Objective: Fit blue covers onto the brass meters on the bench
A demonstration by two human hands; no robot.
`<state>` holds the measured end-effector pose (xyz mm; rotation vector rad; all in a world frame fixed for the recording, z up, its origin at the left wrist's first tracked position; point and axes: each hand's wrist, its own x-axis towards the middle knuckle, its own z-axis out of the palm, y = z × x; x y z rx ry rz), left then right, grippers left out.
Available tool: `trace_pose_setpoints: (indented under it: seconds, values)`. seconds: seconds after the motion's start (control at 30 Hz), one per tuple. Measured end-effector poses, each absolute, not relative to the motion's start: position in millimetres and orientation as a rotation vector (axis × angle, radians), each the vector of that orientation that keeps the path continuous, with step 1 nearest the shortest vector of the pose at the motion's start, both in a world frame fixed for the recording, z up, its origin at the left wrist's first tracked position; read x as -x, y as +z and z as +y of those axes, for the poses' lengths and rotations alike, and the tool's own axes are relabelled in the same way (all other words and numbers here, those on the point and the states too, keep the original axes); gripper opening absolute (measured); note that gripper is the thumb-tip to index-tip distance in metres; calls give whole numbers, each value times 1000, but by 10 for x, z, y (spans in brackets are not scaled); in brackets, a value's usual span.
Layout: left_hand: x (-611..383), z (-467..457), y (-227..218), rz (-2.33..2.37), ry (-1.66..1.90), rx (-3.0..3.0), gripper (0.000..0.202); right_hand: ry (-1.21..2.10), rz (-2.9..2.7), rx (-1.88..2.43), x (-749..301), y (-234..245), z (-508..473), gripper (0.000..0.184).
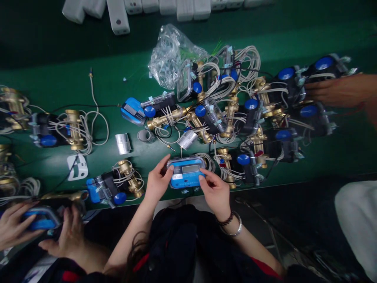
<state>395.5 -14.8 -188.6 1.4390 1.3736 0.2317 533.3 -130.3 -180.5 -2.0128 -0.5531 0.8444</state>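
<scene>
Just over the table's near edge, a blue meter display unit point(186, 182) with a small grey screen lies between my two hands. My left hand point(157, 181) grips its left side, the thumb on the blue face. On the opposite side, my right hand point(216, 192) pinches the right edge of the unit with thumb and fingertips. A coil of grey cable point(208, 163) shows behind it. Farther back lie a silver label roll point(187, 139) and another silver roll point(122, 144). A loose blue faceplate point(133, 111) rests beside the brass meters.
Several brass meters point(225, 165) with tangled cables crowd the right. A clear plastic bag point(169, 59) and white boxes point(118, 17) lie farther back. At left, a co-worker's hands point(69, 236) hold another blue meter; another person's hand point(330, 88) reaches in from the right.
</scene>
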Motion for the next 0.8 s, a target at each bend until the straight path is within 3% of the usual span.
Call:
trace_pose_setpoints:
  seconds: [0.13, 0.33, 0.5, 0.8]
  values:
    - [-3999, -326, -1791, 1295, 209, -1664, 77, 796, -990, 2156, -5457, -1737, -1256, 37]
    - [-3971, -350, -1722, 1163, 66, -1678, 80, 723, -1275, 2268, -5631, -1723, -1232, 54]
    - [-3957, -281, -1727, 1120, 47, -1660, 82, 948, -1132, 2010, -5565, -1946, -1285, 90]
    - [-3943, -296, -1776, 1101, 146, -1630, 82, 1139, -1015, 1718, -5630, -2236, -1285, 70]
